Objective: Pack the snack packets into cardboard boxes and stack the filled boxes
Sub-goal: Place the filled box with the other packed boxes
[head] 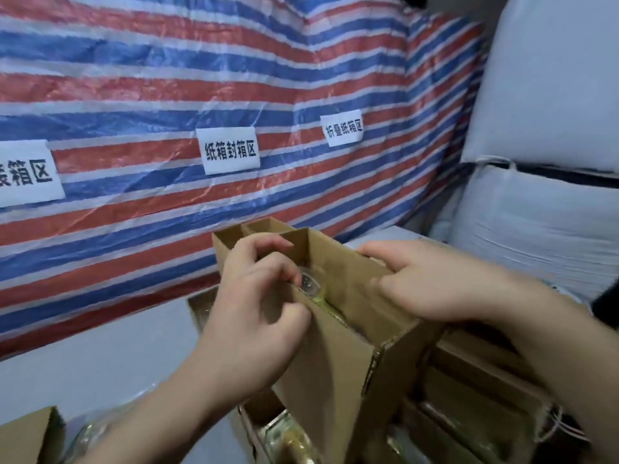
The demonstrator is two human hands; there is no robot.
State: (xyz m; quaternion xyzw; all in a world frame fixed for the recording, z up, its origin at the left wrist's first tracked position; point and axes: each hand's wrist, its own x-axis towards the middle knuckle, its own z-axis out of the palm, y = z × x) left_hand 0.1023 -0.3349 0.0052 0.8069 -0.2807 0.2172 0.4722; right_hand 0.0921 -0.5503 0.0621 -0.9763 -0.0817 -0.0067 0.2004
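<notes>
Centre: open brown cardboard box (338, 333), a clear snack packet (310, 283) inside; left hand (258, 309) pinches its 9 o'clock flap, right hand (432, 283) grips the 3 o'clock wall; striped tarpaulin (201, 78) close at 12 o'clock

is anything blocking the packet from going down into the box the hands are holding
Nothing visible does. The left hand presses the snack packet into the open top of the cardboard box, whose flaps stand clear. The right hand grips the box's far edge, beside the opening. The box's inside below is hidden.
</notes>
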